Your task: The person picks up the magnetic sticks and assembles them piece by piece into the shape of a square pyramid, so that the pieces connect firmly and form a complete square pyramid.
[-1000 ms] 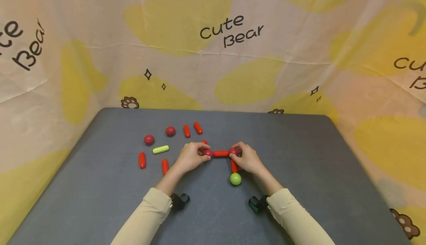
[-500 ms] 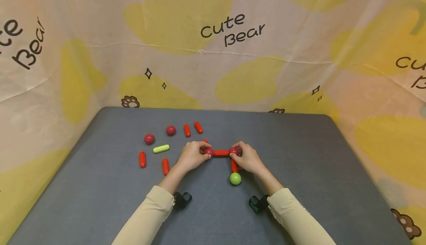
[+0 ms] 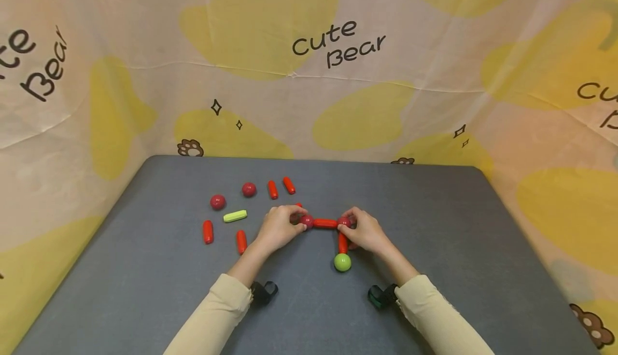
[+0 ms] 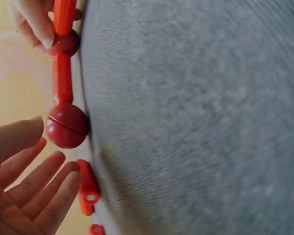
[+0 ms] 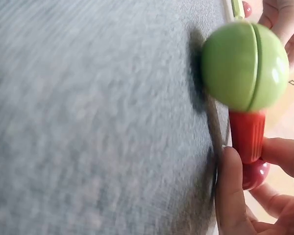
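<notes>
Left wrist: left fingers loosely parted

Backdrop cloth, dark handwriting-style print, two lines per repeat. Above the middle of the back edge of the desk: "Cute Bear" lettering, complete, slants up to the right. Up and left of the back left corner: "te / Bear" lettering, steeper slant, top word cut off by frame. Up and right of the back right corner: "Cu / B" lettering, rest out of frame.
</notes>
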The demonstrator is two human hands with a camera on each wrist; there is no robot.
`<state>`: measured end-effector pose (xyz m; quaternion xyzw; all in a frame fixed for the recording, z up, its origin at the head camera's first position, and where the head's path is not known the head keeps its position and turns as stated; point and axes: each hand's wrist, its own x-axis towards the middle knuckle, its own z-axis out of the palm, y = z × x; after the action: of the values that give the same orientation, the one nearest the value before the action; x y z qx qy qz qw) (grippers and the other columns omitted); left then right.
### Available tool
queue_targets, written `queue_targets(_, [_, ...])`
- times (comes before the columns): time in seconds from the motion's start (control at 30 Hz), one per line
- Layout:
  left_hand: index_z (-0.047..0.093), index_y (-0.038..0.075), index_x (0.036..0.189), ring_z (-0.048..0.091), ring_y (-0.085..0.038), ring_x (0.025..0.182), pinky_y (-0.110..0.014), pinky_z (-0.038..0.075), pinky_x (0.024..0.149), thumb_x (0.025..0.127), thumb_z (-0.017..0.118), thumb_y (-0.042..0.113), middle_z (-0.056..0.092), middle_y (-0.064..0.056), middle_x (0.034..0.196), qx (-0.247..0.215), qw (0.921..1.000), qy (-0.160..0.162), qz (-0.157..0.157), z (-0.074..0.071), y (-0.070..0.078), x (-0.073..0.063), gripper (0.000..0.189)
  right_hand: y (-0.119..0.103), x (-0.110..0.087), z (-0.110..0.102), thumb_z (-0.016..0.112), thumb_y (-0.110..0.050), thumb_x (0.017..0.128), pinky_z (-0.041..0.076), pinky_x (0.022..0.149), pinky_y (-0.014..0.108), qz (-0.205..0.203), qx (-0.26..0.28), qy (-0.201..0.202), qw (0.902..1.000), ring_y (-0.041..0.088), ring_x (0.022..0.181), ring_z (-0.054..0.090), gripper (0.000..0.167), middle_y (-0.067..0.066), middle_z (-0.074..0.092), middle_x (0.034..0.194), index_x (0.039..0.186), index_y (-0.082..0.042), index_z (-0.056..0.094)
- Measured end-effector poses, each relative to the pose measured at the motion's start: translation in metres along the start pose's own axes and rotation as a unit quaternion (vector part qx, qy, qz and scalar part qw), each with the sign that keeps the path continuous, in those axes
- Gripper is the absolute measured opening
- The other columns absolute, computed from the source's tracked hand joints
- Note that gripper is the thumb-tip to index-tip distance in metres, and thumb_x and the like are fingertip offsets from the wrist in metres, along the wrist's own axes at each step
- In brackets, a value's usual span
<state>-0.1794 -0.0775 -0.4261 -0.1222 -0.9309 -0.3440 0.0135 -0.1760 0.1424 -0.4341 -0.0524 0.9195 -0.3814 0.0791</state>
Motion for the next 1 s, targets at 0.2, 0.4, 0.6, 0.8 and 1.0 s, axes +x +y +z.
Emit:
queue_targets(0.2, [0.071, 0.013, 0.1, 0.064, -0.017, 0.079, -0.036, 0.047, 0.071, 0.074, 0.073, 0.013, 0.069, -0.004, 0.093, -0.007, 0.9992, -0.007, 0.038, -0.006, 0.011, -0.009, 0.026, 0.003, -0.007, -0.003, 0.068, -0.02, 0.082, 0.048, 0.044, 0.027, 0.028, 0.012, 0.0, 0.9995, 0.013, 0.043, 0.058, 0.027, 0.008, 0.053, 0.081, 0.099, -0.004, 0.055])
queue_targets(0.4, [0.07, 0.01, 0.101, 0.066, -0.013, 0.079, -0.031, 0.049, 0.07, 0.076, 0.073, 0.017, 0.069, -0.001, 0.095, -0.013, 0.9949, -0.065, 0.076, -0.003, 0.016, -0.023, 0.026, 0.004, -0.013, -0.003, 0.069, -0.028, 0.081, 0.045, 0.043, 0.026, 0.05, -0.01, 0.002, 0.9987, 0.012, 0.04, 0.056, 0.029, 0.005, 0.048, 0.073, 0.09, -0.006, 0.052])
queue_targets(0.6, [0.069, 0.01, 0.103, 0.064, -0.013, 0.08, -0.027, 0.05, 0.069, 0.077, 0.073, 0.025, 0.068, 0.0, 0.097, -0.013, 0.9886, -0.109, 0.103, 0.002, 0.016, -0.034, 0.03, 0.0, -0.019, -0.002, 0.069, -0.032, 0.081, 0.038, 0.042, 0.025, 0.05, -0.041, 0.005, 0.9979, 0.011, 0.038, 0.052, 0.033, 0.004, 0.049, 0.065, 0.087, -0.006, 0.05])
queue_targets(0.8, [0.07, 0.012, 0.1, 0.059, -0.008, 0.069, -0.02, 0.045, 0.06, 0.074, 0.077, 0.025, 0.066, 0.003, 0.09, 0.001, 0.9857, -0.124, 0.114, 0.007, 0.016, -0.038, 0.03, -0.003, -0.023, -0.001, 0.068, -0.035, 0.081, 0.04, 0.042, 0.026, 0.063, -0.04, -0.015, 0.9971, 0.013, 0.038, 0.054, 0.035, 0.003, 0.051, 0.061, 0.087, -0.007, 0.049])
queue_targets(1.0, [0.071, 0.012, 0.097, 0.052, -0.006, 0.064, -0.019, 0.04, 0.056, 0.072, 0.077, 0.021, 0.063, 0.004, 0.085, 0.014, 0.9858, -0.114, 0.123, 0.009, 0.016, -0.04, 0.027, -0.003, -0.017, -0.005, 0.064, -0.035, 0.084, 0.039, 0.047, 0.026, 0.032, -0.058, -0.007, 0.9978, 0.013, 0.045, 0.05, 0.037, 0.003, 0.054, 0.069, 0.101, -0.003, 0.056])
